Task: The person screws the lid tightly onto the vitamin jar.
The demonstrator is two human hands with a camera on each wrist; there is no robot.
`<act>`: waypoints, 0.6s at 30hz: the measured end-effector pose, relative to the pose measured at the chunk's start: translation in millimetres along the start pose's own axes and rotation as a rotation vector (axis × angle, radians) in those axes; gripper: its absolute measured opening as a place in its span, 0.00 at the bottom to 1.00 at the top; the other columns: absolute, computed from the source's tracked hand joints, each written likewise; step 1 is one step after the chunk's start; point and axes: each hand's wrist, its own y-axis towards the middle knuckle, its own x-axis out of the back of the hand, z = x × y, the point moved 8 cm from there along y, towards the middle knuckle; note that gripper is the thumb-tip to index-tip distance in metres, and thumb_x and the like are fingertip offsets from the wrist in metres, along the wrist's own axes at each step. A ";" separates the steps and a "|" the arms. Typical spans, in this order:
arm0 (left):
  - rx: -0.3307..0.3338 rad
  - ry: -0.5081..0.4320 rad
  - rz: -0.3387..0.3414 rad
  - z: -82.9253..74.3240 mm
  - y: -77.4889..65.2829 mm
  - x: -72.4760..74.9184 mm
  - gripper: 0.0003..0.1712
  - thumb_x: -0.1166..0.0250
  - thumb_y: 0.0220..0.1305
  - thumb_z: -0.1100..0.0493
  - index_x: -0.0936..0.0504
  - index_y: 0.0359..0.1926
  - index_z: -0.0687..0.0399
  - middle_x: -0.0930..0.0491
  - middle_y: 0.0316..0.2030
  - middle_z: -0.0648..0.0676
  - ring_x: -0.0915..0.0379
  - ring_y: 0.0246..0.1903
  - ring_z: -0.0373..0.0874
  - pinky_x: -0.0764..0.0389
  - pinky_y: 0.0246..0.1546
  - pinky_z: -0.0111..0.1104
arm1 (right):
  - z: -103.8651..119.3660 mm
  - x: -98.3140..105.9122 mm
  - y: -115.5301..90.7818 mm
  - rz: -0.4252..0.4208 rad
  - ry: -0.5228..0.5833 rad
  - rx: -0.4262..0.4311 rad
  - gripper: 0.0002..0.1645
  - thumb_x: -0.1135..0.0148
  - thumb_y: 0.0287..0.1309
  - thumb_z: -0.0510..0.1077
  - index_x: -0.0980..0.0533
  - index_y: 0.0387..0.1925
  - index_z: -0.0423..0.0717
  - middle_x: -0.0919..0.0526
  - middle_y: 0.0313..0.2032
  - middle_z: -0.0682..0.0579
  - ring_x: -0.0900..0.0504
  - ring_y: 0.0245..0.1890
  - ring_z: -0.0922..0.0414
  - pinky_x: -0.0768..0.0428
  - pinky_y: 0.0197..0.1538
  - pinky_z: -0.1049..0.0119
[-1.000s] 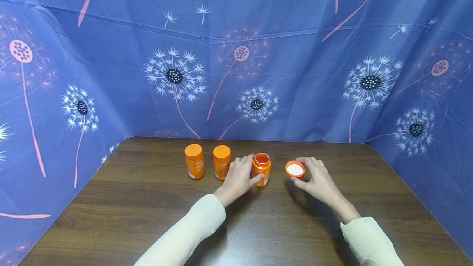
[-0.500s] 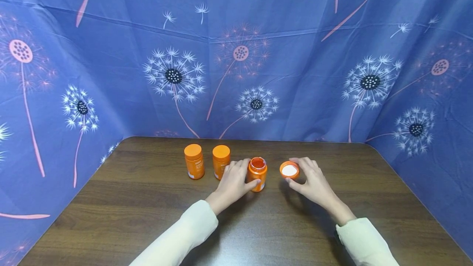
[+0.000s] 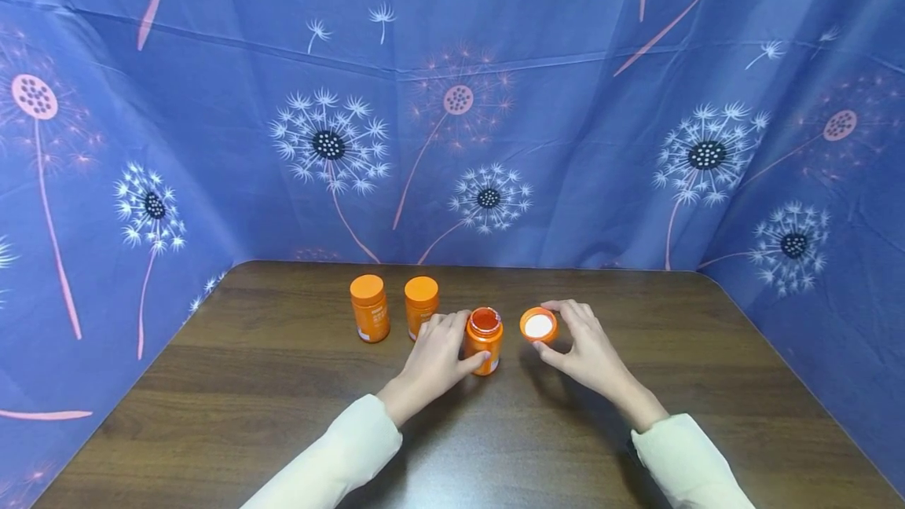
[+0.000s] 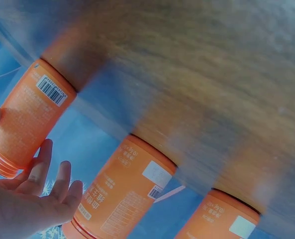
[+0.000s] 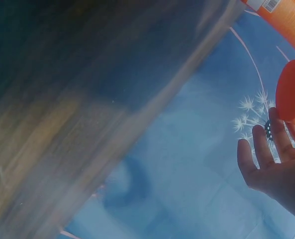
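My left hand grips an open orange bottle around its side, thumb in front and fingers behind. The bottle stands upright on the table, its threaded mouth uncovered. In the left wrist view, the same bottle shows a barcode label near its base. My right hand holds an orange cap by its rim between thumb and fingers, its white inner side facing up. The cap is just right of the bottle, apart from it. From the right wrist view, the orange outside of the cap is seen above the fingers.
Two capped orange bottles stand to the left: one far-left bottle and another bottle close behind my left hand, partly covered by it. A blue dandelion-print cloth hangs behind the brown wooden table.
The open bottle has moved left and nearer to me in my left hand. My right hand has carried the cap leftward, following the bottle. The two capped bottles have stayed in place.
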 end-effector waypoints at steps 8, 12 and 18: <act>0.013 -0.014 0.033 1.2 -4.9 1.5 0.36 0.36 0.52 0.40 0.30 0.55 0.59 0.22 0.46 0.53 0.28 0.44 0.50 0.29 0.47 0.41 | 7.2 -2.3 0.5 0.035 0.057 -0.001 0.34 0.28 0.37 0.42 0.28 0.51 0.45 0.24 0.45 0.52 0.33 0.46 0.56 0.35 0.47 0.55; 0.018 -0.024 0.040 1.8 -7.0 2.3 0.36 0.36 0.52 0.41 0.31 0.56 0.58 0.22 0.47 0.53 0.28 0.45 0.50 0.29 0.48 0.41 | 10.0 -2.8 1.8 0.041 0.070 0.004 0.35 0.27 0.37 0.43 0.29 0.53 0.47 0.25 0.46 0.54 0.34 0.47 0.57 0.33 0.47 0.56; 0.025 -0.029 0.040 3.9 -11.2 2.9 0.36 0.35 0.52 0.41 0.31 0.56 0.57 0.22 0.47 0.52 0.28 0.45 0.49 0.28 0.47 0.41 | 15.5 -4.0 4.4 0.033 0.064 0.039 0.34 0.27 0.37 0.43 0.28 0.50 0.43 0.24 0.45 0.52 0.33 0.47 0.56 0.33 0.47 0.58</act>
